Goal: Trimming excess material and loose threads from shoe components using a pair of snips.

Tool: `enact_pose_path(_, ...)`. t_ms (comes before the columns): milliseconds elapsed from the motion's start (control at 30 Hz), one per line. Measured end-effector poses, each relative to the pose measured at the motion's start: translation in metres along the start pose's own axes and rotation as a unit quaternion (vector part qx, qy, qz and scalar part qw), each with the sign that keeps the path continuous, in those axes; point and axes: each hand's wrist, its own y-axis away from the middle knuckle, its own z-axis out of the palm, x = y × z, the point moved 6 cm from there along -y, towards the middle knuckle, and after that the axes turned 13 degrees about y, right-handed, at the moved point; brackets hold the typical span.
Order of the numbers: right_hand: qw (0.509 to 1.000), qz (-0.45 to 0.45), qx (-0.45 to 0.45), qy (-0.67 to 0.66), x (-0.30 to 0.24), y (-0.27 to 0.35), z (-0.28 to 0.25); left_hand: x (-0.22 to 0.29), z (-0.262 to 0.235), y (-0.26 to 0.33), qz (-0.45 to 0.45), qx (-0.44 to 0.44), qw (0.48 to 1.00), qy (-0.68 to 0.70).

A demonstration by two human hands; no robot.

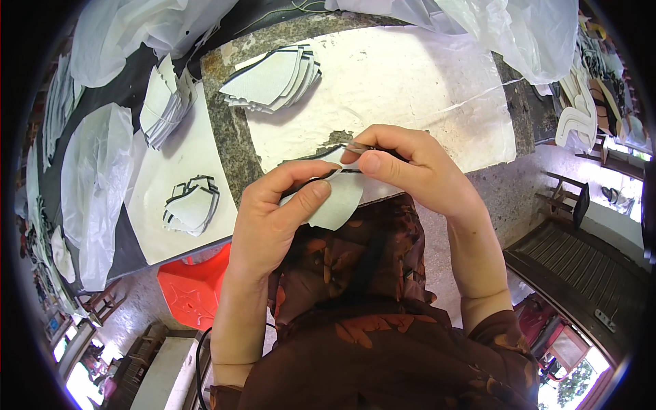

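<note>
My left hand pinches a white cut fabric piece with a black edge strip, thumb on top. My right hand grips the upper edge of the same piece and a thin metal tool, seemingly small scissors, between thumb and fingers. Both hands hold the piece just above my lap, at the near edge of the speckled stone table.
A fanned stack of similar white pieces lies on the table's far left. Two more stacks rest on a white board at left. Plastic bags lie at the back. A red stool stands below left.
</note>
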Motion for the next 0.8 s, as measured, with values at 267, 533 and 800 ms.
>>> enact_pose_path(267, 0.997, 0.058, -0.008, -0.046, -0.005, 0.001, 0.009, 0.002, -0.016, 0.010, -0.008, -0.015, 0.999, 0.046)
enact_pose_path(533, 0.997, 0.075, 0.026, -0.018, -0.003, 0.001, 0.013, 0.003, -0.033, 0.023, 0.013, 0.011, 0.999, 0.029)
enact_pose_path(800, 0.992, 0.080, 0.000, -0.102, 0.002, 0.003, 0.033, 0.001, -0.042, 0.027, -0.003, -0.041, 0.990, 0.136)
